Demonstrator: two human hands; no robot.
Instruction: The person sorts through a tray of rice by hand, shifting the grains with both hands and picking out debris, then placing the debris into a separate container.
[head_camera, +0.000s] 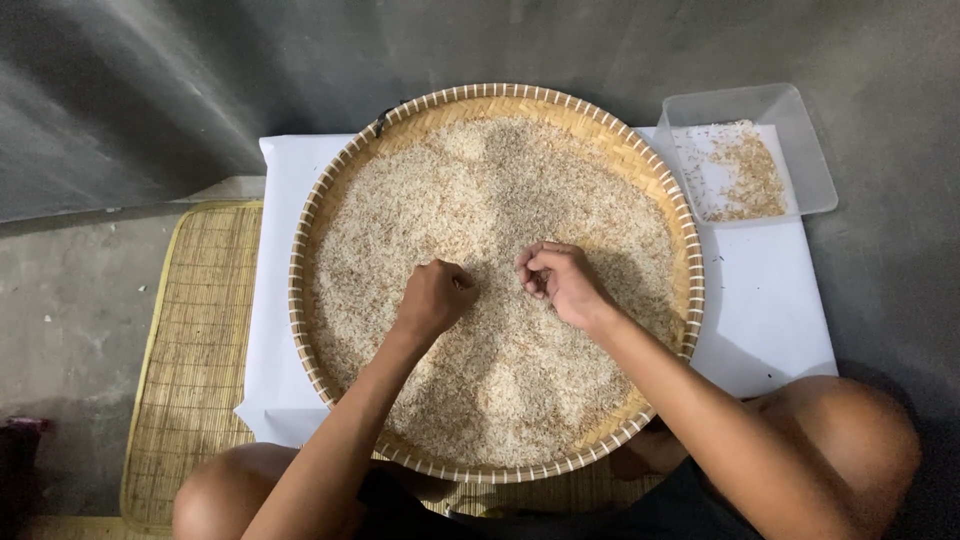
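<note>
A large round woven bamboo tray (330, 190) holds a wide layer of pale rice grains (500, 210). My left hand (433, 296) rests knuckles-up on the rice near the tray's middle, fingers curled into the grains. My right hand (560, 280) hovers just to the right of it, palm turned up, thumb and fingers pinched together; what they hold is too small to tell. Both forearms reach in from the bottom of the view.
A clear plastic tub (800, 130) with a scatter of brownish husks stands at the back right. The tray lies on a white sheet (770, 300) over a woven mat (195, 340) on a grey concrete floor. My knees frame the front edge.
</note>
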